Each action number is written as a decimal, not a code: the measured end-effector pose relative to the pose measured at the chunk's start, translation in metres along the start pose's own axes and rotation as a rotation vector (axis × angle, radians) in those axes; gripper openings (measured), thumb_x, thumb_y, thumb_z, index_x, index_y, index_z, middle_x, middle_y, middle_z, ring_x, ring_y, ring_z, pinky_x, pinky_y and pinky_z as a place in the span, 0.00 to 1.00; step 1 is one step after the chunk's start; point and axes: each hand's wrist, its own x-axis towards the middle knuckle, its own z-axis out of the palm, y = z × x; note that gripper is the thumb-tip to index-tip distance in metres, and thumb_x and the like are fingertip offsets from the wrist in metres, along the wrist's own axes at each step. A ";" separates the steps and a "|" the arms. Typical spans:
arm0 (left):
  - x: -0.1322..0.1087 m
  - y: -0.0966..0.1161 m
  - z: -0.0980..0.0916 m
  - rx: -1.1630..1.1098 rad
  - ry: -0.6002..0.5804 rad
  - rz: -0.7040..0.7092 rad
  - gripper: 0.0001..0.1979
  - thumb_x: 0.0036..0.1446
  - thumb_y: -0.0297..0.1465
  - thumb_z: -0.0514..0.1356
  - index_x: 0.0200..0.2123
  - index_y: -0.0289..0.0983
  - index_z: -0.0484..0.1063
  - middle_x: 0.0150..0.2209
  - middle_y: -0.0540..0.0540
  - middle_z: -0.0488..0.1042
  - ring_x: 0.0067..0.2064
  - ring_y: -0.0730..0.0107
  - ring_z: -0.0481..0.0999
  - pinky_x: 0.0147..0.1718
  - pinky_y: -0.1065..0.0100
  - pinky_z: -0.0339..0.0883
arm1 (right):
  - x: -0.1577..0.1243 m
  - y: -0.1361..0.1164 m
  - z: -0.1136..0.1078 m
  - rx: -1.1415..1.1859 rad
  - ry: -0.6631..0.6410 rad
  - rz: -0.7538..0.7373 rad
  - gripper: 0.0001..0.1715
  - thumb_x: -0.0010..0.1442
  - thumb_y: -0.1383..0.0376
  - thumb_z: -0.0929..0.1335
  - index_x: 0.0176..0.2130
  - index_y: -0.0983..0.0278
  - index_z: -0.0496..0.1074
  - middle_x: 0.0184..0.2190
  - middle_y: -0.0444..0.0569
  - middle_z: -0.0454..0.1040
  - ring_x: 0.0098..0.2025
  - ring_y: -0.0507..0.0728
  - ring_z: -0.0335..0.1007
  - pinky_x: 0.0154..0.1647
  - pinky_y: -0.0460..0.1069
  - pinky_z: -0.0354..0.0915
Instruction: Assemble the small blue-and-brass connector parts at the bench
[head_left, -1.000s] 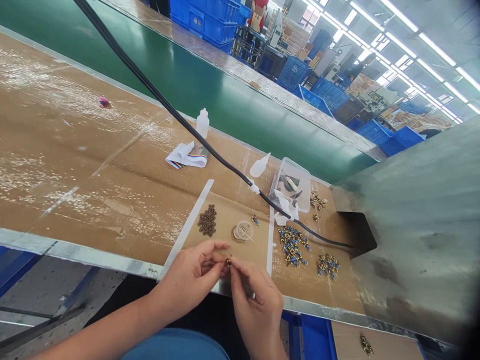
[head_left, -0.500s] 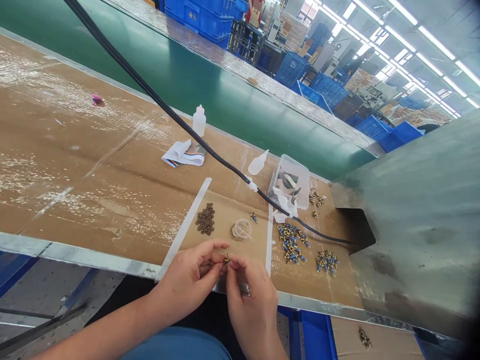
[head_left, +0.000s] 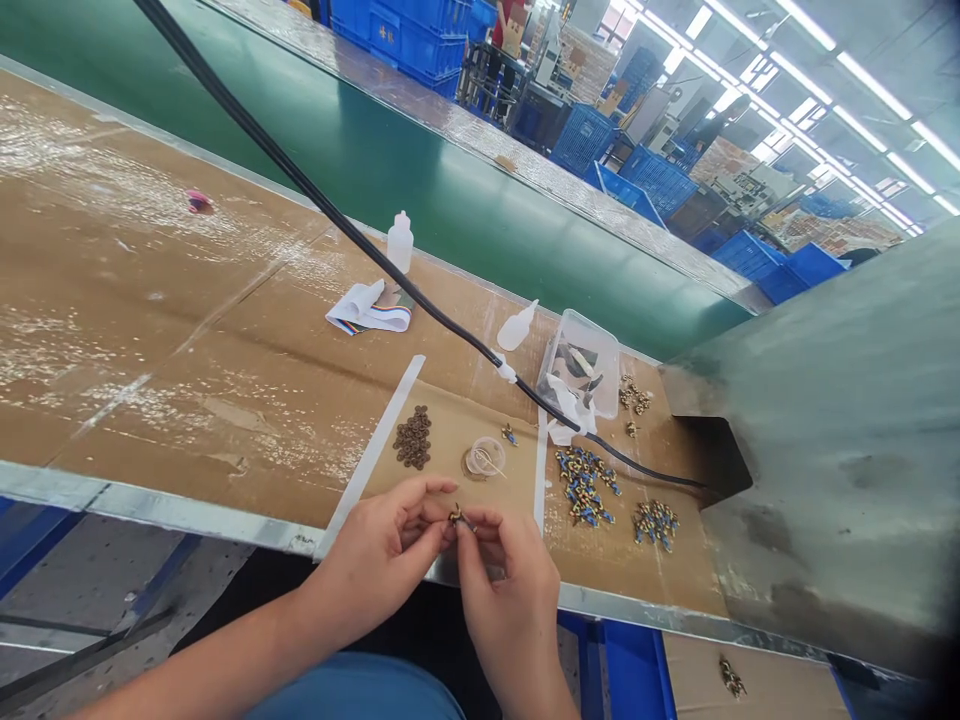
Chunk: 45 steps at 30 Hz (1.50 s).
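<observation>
Head view. The left hand (head_left: 379,555) and right hand (head_left: 510,600) are together above the bench edge, their fingertips pinching a small brass part (head_left: 456,516) from both sides; a thin dark end projects to the right of it. Nearest on the cardboard sheet (head_left: 450,440) lie a pile of brown rings (head_left: 412,437) and a clear round cap (head_left: 485,458). Further right are two heaps of blue-and-brass parts (head_left: 581,485), with a clear plastic tub (head_left: 581,360) behind them. A black cable (head_left: 360,225) crosses the bench beyond the parts, well apart from the hands. A squeeze bottle (head_left: 400,243) stands at the far left, and a green conveyor belt (head_left: 337,130) runs behind.
</observation>
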 end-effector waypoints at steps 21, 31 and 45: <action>-0.002 -0.007 -0.004 0.140 0.040 0.015 0.11 0.55 0.30 0.60 0.42 0.44 0.78 0.37 0.49 0.82 0.38 0.63 0.81 0.42 0.64 0.75 | -0.005 0.003 0.005 0.212 0.153 0.085 0.06 0.59 0.69 0.66 0.34 0.61 0.74 0.30 0.45 0.76 0.32 0.51 0.75 0.33 0.44 0.71; 0.001 -0.003 -0.005 0.162 -0.001 0.067 0.11 0.56 0.29 0.60 0.41 0.44 0.78 0.36 0.50 0.80 0.39 0.63 0.81 0.42 0.64 0.76 | -0.001 -0.001 0.002 0.146 0.112 0.072 0.08 0.58 0.71 0.64 0.33 0.61 0.73 0.29 0.45 0.76 0.31 0.52 0.74 0.32 0.44 0.71; -0.004 -0.004 -0.005 0.420 0.028 0.256 0.12 0.56 0.27 0.59 0.42 0.43 0.78 0.38 0.47 0.81 0.40 0.65 0.80 0.41 0.69 0.74 | -0.006 0.000 0.006 0.208 0.156 0.098 0.08 0.55 0.74 0.65 0.30 0.61 0.71 0.28 0.42 0.75 0.30 0.51 0.73 0.31 0.44 0.69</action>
